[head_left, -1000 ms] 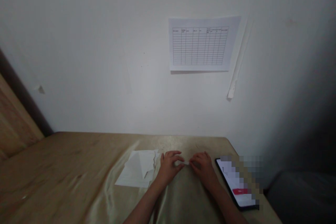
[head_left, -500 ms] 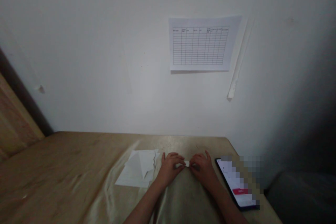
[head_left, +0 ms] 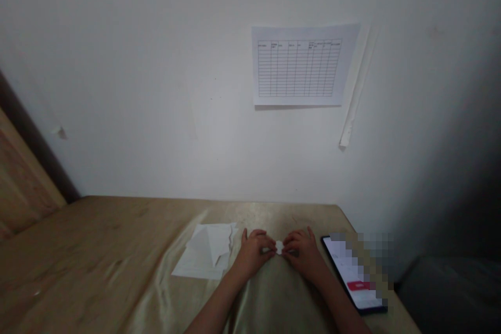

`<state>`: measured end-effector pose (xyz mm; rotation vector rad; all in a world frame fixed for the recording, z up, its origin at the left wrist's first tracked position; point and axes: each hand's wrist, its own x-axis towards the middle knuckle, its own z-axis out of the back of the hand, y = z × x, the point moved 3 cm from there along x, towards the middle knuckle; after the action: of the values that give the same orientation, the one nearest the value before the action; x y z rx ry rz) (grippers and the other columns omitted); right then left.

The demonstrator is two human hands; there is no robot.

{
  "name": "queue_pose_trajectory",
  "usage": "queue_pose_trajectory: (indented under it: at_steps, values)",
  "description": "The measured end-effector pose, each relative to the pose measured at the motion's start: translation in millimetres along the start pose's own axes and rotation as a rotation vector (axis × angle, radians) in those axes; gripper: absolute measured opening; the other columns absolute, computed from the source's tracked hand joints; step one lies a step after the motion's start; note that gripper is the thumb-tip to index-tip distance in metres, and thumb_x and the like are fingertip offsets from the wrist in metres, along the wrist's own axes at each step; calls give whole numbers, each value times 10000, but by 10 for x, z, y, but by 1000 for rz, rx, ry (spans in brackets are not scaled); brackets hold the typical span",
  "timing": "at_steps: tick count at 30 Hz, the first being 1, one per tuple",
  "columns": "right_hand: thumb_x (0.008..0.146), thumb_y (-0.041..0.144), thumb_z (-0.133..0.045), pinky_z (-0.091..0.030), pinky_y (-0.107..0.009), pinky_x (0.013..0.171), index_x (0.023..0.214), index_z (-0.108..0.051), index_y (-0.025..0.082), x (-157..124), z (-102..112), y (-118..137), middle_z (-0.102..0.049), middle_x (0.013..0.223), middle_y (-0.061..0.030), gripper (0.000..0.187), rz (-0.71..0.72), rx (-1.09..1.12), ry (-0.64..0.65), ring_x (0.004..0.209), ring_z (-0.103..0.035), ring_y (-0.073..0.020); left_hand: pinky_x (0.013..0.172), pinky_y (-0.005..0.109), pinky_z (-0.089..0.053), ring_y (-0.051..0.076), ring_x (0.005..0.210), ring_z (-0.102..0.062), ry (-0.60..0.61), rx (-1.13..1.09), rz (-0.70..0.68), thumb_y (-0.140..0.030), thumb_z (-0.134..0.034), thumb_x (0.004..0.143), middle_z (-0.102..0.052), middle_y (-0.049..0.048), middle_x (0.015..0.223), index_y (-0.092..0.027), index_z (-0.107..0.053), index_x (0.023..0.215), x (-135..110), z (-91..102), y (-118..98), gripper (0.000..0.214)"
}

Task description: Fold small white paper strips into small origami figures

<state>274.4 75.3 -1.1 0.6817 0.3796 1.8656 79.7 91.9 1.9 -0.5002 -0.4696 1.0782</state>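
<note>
Between my two hands is a small white piece of paper (head_left: 279, 247), low in the middle of the head view. My left hand (head_left: 256, 250) pinches its left edge between thumb and fingertips. On the opposite edge, my right hand (head_left: 303, 251) holds it in the same way, with one finger raised. The fingers cover both ends of the piece, so its full shape is hidden. Left of my left hand lie several white paper sheets (head_left: 195, 266), overlapping, the top one creased and torn along its right side.
A phone (head_left: 340, 261) with a lit screen lies right of my right forearm, partly blurred out. The table (head_left: 117, 250) has a wrinkled gold-brown cover and meets a white wall. A printed grid sheet (head_left: 299, 68) hangs there. Wooden furniture (head_left: 23, 177) stands at the left.
The small paper piece shows a little larger and taller between my fingertips. My fingers have shifted slightly on it; both hands stay in nearly the same place.
</note>
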Motion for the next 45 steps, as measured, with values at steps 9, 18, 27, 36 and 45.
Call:
queue_pose_trajectory:
  at_steps: [9,18,27,36,45]
  values:
    - [821,248,-673,30,-607,1205,857,-773,304,-11,24,23,-751,1032,-2,120,8,6,16,1148,-606,-241,1184,701,18,288,1254,-531,5,20,-43,-325,-720,872,-762,-4,1154,-412,-773,1043,-9,-39,23,199]
    - [839,249,-654,67,-616,1195,849,-760,302,-21,10,45,-746,1046,0,119,16,0,2,1148,-601,-241,1201,659,-25,257,1203,-558,-43,69,-61,-299,-662,914,-760,-9,1076,-373,-777,978,-27,-20,-63,152]
    - [857,256,-643,69,-608,1195,850,-745,283,-13,-21,35,-739,1034,5,105,18,-8,-23,1120,-612,-230,1172,693,35,267,1193,-548,-99,65,-45,-289,-694,870,-768,-18,1035,-328,-756,902,-27,-7,-100,80]
    - [841,279,-642,24,-687,1149,807,-741,281,16,-33,67,-753,1050,-19,105,-152,-1,-45,1173,-563,-289,1152,716,17,303,1230,-503,-108,74,28,-289,-709,832,-760,-8,1118,-311,-748,875,-30,22,-157,62]
    - [871,331,-613,1,-670,1166,825,-754,291,12,-43,55,-753,1085,-13,154,-239,12,-47,1225,-548,-284,1152,721,7,289,1231,-492,-115,47,66,-315,-695,844,-749,-25,1126,-329,-753,889,-7,-22,-92,75]
